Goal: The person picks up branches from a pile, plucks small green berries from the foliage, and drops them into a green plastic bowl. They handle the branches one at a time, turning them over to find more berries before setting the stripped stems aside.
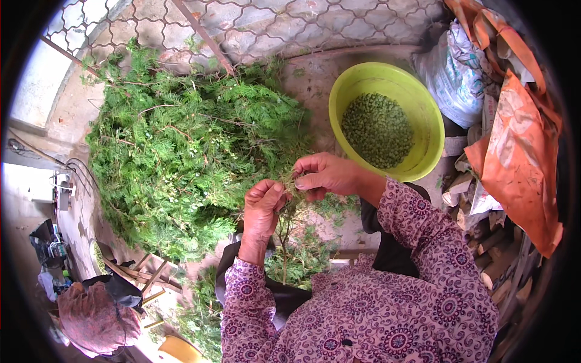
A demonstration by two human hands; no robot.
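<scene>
Between my two hands is a leafy evergreen branch [285, 233], its thin stem hanging down toward my lap. My left hand [263, 207] is closed around it, thumb and fingers pinched together. Just to the right, my right hand [327, 174] pinches the branch's upper foliage; its fingertips partly hide what they grip. Beyond my right hand, a yellow-green plastic basin [426, 109] holds many small round green cones or berries [378, 130]. A large heap of cut evergreen branches [187, 145] spreads on the ground to the left, close to my left hand.
A wavy metal mesh fence [315, 27] runs along the back. To the right are a white woven sack [451, 75], orange sheeting [514, 157] and stacked wood [496, 254]. A wooden frame [154, 278] and a dark red patterned cloth [97, 317] are at the lower left.
</scene>
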